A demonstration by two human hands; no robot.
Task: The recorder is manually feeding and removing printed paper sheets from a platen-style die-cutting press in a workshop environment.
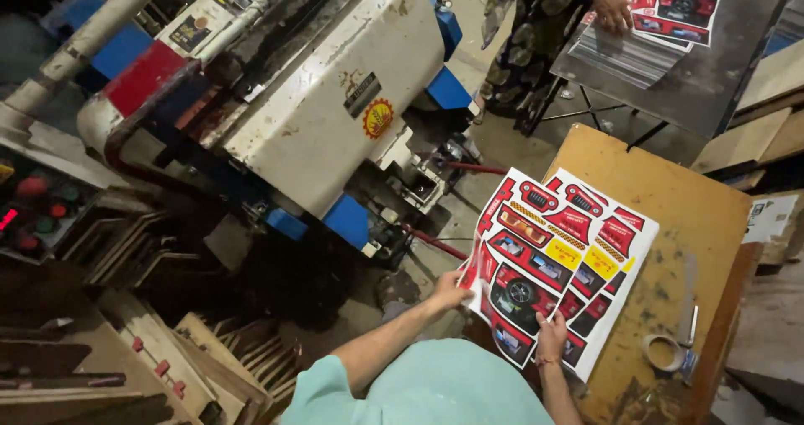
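Gripping the near left edge of a printed sheet (pixel 563 262), the left hand (pixel 450 291) has its fingers closed on the paper where it hangs past the table's corner. The right hand (pixel 551 334) lies on the sheet's near edge with fingers together and pointing away from the body; whether it pinches the paper or only presses on it cannot be told. The sheet is white card printed with red, yellow and black shapes, and a picture of a wheel sits near its lower part. It lies slanted across the near left corner of a brown wooden table (pixel 695 216), seemingly on top of a stack of like sheets.

On the table's right side rest a roll of tape (pixel 664 352) and a thin metal blade (pixel 689 295). To the left stands a big white machine (pixel 335 98) with blue and red parts, and wooden boards (pixel 167 350) lie heaped below it. Farther off, another person's hand (pixel 613 10) rests on similar printed sheets (pixel 674 2) on a grey metal table (pixel 712 73).
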